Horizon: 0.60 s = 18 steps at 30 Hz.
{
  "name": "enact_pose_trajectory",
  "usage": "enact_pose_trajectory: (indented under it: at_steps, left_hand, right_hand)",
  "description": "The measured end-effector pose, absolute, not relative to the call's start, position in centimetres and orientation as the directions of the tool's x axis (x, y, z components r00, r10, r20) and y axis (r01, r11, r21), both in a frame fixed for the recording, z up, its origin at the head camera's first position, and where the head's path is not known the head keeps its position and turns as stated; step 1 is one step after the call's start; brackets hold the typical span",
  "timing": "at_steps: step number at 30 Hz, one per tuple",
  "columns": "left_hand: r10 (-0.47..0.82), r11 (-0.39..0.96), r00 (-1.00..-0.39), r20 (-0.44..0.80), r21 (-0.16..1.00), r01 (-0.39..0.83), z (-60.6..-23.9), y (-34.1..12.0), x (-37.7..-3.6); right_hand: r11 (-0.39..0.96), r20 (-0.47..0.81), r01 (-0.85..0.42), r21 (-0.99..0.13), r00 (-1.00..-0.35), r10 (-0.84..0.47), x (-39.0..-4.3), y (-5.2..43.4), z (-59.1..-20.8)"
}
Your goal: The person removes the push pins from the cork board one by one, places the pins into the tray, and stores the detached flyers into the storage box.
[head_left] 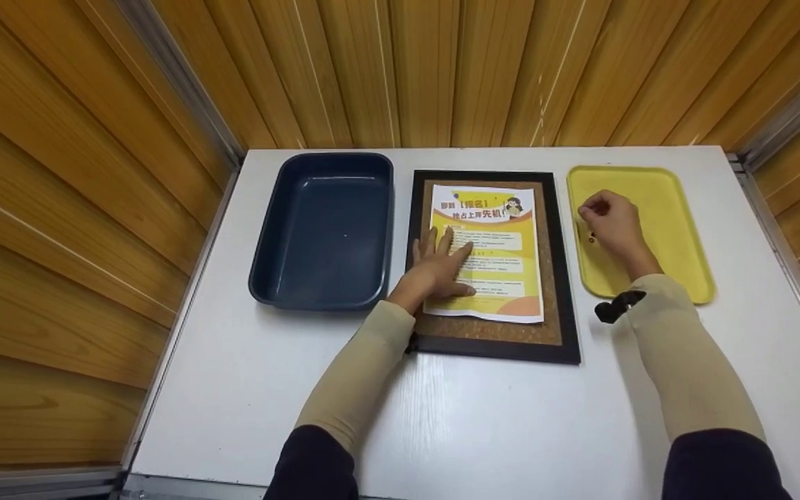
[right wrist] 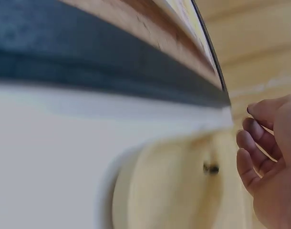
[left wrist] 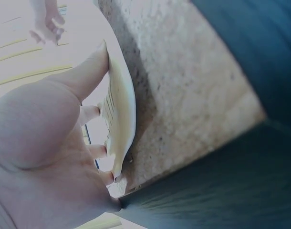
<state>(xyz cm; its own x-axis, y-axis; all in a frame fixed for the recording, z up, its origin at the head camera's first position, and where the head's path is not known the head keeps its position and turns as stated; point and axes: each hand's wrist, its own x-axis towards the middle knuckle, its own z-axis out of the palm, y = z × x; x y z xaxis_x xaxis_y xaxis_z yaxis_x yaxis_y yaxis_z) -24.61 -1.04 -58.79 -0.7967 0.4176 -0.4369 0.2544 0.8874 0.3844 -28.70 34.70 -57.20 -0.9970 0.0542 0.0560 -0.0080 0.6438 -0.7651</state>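
Observation:
A printed yellow-and-white sheet (head_left: 487,274) lies on a black-framed cork board (head_left: 553,292). My left hand (head_left: 442,267) rests on its left side with fingers spread. In the left wrist view the thumb touches the sheet's edge (left wrist: 124,114), which curls up from the cork (left wrist: 183,71). Over the left part of a yellow tray (head_left: 671,229), my right hand (head_left: 615,226) has its fingers curled, thumb and index finger together. In the right wrist view a small dark pin-like piece (right wrist: 249,110) shows at those fingertips, mostly hidden. Several small dark pieces (head_left: 592,238) lie on the tray below.
A deep navy-blue bin (head_left: 323,302) stands left of the board on the white table (head_left: 483,417). Wood-panelled walls (head_left: 414,76) rise behind and at both sides. A black wrist fitting (head_left: 612,309) sticks out from the right sleeve near the board's right edge.

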Motion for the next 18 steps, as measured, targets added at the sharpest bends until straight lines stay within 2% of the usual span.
enact_pose_trajectory:
  at_steps: [7,14,18]
  left_hand:
    - [0.425,0.888,-0.789,-0.444,0.372,0.269,-59.2,-1.0,-25.0]
    - [0.421,0.89,-0.809,-0.41,0.361,0.28,-57.5,-1.2,-24.0]
    - [0.418,0.891,-0.798,-0.434,0.366,0.267,-58.3,-1.0,-24.5]
  right_hand:
    - [0.601,-0.024,0.115,-0.791,-0.987,0.157,-27.8,36.9,-58.5]
    - [0.569,-0.047,0.163,-0.806,-0.976,0.213,-28.3,37.0,-58.6]
    - [0.568,-0.036,0.163,-0.807,-0.973,0.229,-28.3,36.4,-58.3]
